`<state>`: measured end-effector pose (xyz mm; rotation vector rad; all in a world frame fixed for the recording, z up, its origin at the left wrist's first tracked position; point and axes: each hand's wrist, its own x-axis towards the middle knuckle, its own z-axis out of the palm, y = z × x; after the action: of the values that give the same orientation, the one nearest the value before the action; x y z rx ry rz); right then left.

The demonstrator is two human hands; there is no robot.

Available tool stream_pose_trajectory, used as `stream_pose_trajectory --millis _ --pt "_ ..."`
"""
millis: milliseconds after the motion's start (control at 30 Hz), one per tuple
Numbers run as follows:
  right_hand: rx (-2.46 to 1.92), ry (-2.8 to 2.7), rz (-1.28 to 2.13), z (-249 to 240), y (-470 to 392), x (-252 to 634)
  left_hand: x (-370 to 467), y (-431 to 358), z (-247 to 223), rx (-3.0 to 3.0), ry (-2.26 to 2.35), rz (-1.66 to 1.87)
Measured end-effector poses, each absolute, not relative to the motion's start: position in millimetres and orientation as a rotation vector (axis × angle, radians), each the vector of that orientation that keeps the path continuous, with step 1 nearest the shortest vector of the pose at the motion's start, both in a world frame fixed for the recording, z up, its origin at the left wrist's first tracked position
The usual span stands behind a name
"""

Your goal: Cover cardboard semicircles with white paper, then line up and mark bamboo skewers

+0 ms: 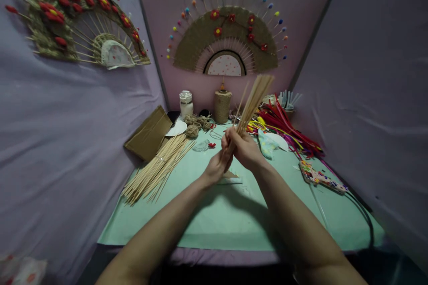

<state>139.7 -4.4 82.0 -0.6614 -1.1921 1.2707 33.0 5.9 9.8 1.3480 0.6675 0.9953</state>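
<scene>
A bundle of thin wooden sticks is held up over the middle of the table, tilted to the right, with one stick standing a little apart on its left. My right hand is closed around the bundle. Just below and to the left, my left hand wraps round its lower part, and the two hands touch. Beneath them lies a small piece with a pale edge, partly hidden by my hands. A larger pile of sticks rests on the left of the table.
Cardboard, a white jar, twine balls and a twine spool stand at the back. Red pipe cleaners and a glue gun lie right. Decorated fans hang behind the green table.
</scene>
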Motion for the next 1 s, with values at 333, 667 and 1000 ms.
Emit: stream_pose_trajectory --millis 333,667,1000 --pt "-0.903 -1.480 1.150 66 46 102 -4 60 -14 1.715 0.857 1.036" --pt "-0.947 -1.451 1.196 32 59 99 -5 62 -41 1.690 0.944 0.984" --pt "-0.951 -1.472 1.204 32 63 100 -8 55 -27 1.662 0.883 0.890"
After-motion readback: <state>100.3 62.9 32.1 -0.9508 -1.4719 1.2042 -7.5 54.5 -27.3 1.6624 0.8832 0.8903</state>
